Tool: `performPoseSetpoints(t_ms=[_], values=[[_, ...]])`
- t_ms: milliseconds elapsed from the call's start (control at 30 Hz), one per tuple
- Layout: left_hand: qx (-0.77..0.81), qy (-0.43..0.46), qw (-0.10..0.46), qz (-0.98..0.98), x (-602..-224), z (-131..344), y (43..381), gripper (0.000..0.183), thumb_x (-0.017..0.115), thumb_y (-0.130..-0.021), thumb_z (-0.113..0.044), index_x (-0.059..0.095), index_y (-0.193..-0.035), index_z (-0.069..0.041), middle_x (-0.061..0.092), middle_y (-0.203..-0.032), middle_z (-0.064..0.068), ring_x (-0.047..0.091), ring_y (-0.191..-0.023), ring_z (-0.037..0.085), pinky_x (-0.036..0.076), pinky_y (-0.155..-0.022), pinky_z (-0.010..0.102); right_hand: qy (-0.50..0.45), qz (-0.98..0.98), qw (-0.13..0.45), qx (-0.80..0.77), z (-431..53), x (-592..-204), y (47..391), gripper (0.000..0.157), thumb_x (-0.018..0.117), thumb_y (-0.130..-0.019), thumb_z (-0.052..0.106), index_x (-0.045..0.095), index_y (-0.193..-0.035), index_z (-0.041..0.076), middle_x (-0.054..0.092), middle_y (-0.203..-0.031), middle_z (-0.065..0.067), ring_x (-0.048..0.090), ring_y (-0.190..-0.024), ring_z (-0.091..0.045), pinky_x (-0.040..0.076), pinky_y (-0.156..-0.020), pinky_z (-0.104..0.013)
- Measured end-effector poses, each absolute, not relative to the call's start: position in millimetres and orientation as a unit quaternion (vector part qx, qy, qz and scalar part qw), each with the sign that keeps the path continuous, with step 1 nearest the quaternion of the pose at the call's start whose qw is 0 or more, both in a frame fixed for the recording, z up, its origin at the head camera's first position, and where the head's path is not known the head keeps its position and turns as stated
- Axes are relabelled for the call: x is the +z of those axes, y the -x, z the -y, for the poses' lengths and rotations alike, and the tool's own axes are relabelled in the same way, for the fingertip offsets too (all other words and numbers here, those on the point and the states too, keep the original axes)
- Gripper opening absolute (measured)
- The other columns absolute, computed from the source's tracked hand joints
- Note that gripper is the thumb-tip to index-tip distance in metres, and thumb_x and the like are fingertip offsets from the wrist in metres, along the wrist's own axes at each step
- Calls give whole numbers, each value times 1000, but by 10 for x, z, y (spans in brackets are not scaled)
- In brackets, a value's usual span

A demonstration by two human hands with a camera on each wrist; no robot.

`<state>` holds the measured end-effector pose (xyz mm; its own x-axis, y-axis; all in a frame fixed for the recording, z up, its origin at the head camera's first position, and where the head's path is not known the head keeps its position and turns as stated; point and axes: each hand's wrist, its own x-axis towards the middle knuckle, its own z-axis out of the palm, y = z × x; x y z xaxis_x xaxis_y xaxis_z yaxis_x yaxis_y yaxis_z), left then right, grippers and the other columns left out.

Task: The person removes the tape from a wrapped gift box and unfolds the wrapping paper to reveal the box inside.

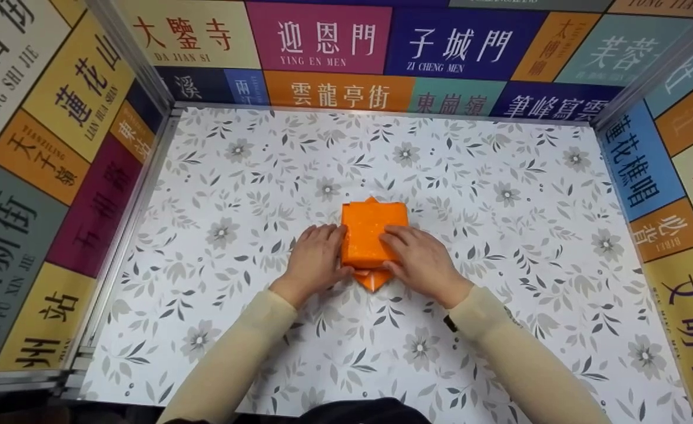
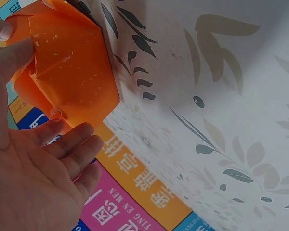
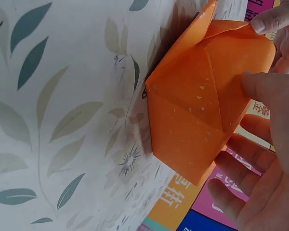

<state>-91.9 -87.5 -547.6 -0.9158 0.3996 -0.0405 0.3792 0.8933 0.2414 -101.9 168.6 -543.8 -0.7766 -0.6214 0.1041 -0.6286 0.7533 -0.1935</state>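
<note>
A folded orange paper shape (image 1: 374, 232), boxy with a square top and pointed flaps at its far and near ends, sits on the patterned surface. Pale specks mark its sides. My left hand (image 1: 318, 259) holds its left side, thumb at the near face and index finger along the edge; the other fingers bend loosely in the left wrist view. On the other side, my right hand (image 1: 423, 259) holds the right edge between thumb and forefingers. The right wrist view shows the right thumb (image 3: 260, 87) against a creased side of the paper (image 3: 188, 103). Its underside is hidden.
A white floral-patterned tabletop (image 1: 222, 235) spreads around the hands. Colourful panels with Chinese lettering stand at the back (image 1: 322, 41), left (image 1: 22, 176) and right (image 1: 676, 235). Metal rails (image 1: 163, 129) run along the surface's edges.
</note>
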Motion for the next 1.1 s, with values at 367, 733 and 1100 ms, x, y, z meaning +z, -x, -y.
performPoseSetpoints(t_ms=[367,733,1100], values=[[117,-219,39,-968,-5445,871,920,82,76,-82,-51,46,-147,-10,46,-147,15,42,-136,30,25,-116,46,-335,931,51,133,-1799,-5418,1024,71,72,-90,33,41,-151,12,38,-154,-11,45,-131,-33,35,-110,-49],[112,-222,37,-968,-5445,862,935,81,77,-82,-50,48,-145,-8,47,-146,16,42,-135,30,25,-116,45,-391,908,89,124,-1860,-5351,1060,88,74,-80,13,33,-157,29,14,-165,-10,38,-137,-36,38,-106,-53],[117,-223,33,-967,-5446,852,944,79,78,-81,-50,49,-142,-8,48,-145,15,43,-135,30,26,-115,46,-358,904,152,176,-2006,-5203,1044,38,56,-95,28,63,-126,8,52,-144,-8,51,-126,-31,40,-105,-47]])
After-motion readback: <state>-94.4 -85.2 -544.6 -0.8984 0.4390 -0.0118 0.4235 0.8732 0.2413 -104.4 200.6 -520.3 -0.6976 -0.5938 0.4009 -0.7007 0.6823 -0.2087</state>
